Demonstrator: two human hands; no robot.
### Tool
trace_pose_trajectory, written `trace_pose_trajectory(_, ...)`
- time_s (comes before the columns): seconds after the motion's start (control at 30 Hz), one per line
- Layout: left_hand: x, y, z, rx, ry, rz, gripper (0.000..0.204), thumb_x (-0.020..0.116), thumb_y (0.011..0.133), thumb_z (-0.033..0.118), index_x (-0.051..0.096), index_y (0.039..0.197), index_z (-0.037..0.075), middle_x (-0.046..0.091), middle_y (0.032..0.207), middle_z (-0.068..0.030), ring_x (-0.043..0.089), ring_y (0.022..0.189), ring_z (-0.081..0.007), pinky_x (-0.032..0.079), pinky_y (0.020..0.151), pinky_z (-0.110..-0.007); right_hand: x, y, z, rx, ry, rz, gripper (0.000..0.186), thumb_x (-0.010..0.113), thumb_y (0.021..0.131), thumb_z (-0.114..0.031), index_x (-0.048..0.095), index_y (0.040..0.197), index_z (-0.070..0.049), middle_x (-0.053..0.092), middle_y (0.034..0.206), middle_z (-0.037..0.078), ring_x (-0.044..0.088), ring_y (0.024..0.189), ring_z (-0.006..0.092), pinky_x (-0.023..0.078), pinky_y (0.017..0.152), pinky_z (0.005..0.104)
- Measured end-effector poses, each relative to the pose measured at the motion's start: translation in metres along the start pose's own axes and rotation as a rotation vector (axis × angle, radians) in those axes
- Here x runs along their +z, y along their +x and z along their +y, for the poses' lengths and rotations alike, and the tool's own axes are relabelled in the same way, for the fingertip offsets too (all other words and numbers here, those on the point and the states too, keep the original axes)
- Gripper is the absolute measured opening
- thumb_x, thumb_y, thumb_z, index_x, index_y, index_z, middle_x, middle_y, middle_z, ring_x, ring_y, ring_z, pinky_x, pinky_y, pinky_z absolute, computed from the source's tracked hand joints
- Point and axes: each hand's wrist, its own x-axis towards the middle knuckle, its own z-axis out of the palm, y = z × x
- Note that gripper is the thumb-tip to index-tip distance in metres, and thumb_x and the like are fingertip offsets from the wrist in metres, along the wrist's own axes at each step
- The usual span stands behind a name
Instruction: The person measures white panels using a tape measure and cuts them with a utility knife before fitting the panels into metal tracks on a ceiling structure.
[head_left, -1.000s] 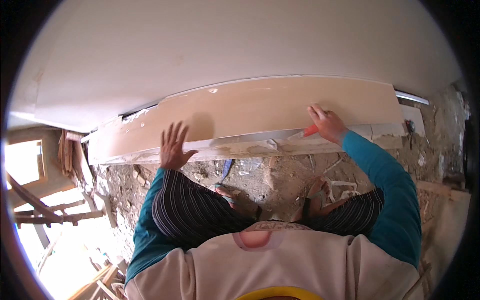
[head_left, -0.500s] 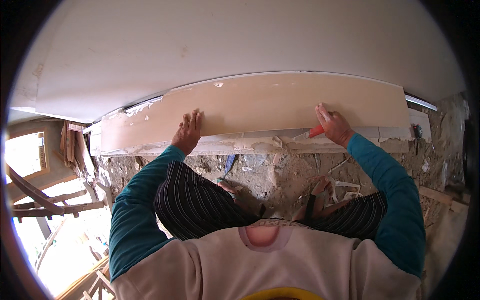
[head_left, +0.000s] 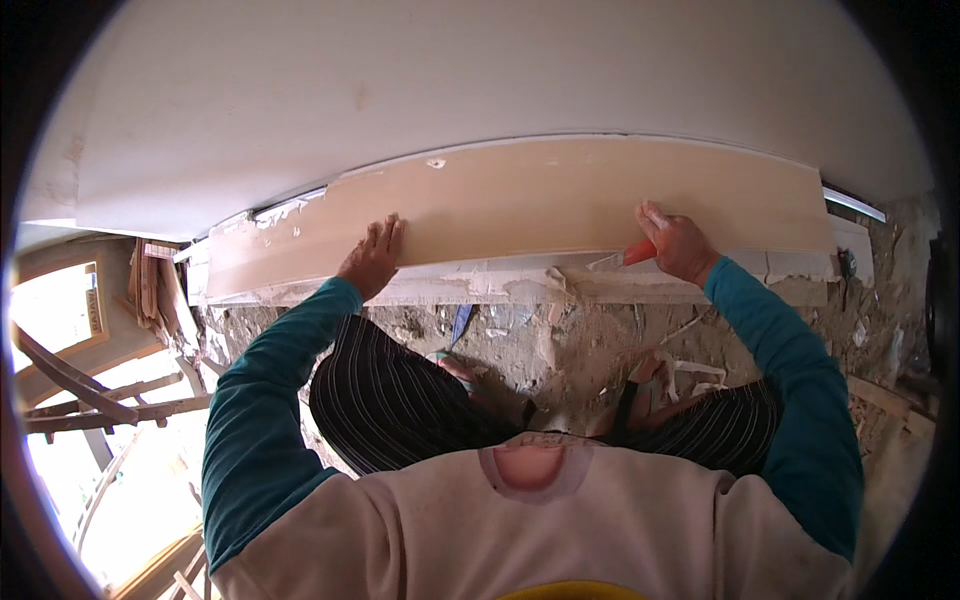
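A long tan strip of plasterboard (head_left: 520,200) leans along the foot of the pale wall, its left end chipped white. My left hand (head_left: 375,258) lies on its near edge left of the middle, fingers stretched out over the face. Toward the strip's right side, my right hand (head_left: 682,248) is closed around the red handle of a knife (head_left: 638,252), with a finger or thumb pressed on the board. The knife's pale blade points left, just below the board's near edge; its exact shape is hard to make out. Under the strip lies a greyish, plaster-smeared board (head_left: 480,290).
A metal channel (head_left: 855,204) sticks out past the strip's right end, near a small dark round item (head_left: 848,263). Rubble covers the ground (head_left: 560,350) around my sandalled feet. A blue strip (head_left: 461,324) lies there. Timber pieces (head_left: 110,405) stand at the left.
The view has shifted slightly. The near edge of the tan strip sits a little farther from me. My right hand has curled more tightly around the knife; my left hand stays on the board.
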Motion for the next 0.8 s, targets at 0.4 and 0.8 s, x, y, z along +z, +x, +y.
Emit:
trace_pose_trajectory(0.4, -0.038, 0.025, -0.049, -0.090, -0.333, -0.337, 0.069, 0.073, 0.091, 0.033, 0.046, 0.152, 0.018, 0.055, 0.148, -0.0141, 0.062, 0.122, -0.0334, 0.051, 0.103, -0.048, -0.067, 0.027, 0.029, 0.059, 0.230, -0.103, 0.049, 0.076, 0.069, -0.018, 0.072, 0.116, -0.004, 0.069, 0.105, 0.020, 0.069, 0.092, 0.0392, 0.056, 0.087, 0.0484)
trace_pose_trajectory(0.8, -0.053, 0.061, -0.092, -0.278, -0.640, -0.366, 0.061, 0.089, 0.072, 0.044, 0.075, 0.114, 0.002, 0.074, 0.110, -0.0211, 0.068, 0.106, -0.0392, 0.050, 0.098, -0.048, -0.105, 0.037, 0.031, 0.382, 0.054, -0.003, 0.052, 0.088, 0.072, -0.045, 0.077, 0.106, -0.006, 0.075, 0.091, 0.019, 0.073, 0.088, 0.0362, 0.055, 0.081, 0.0481)
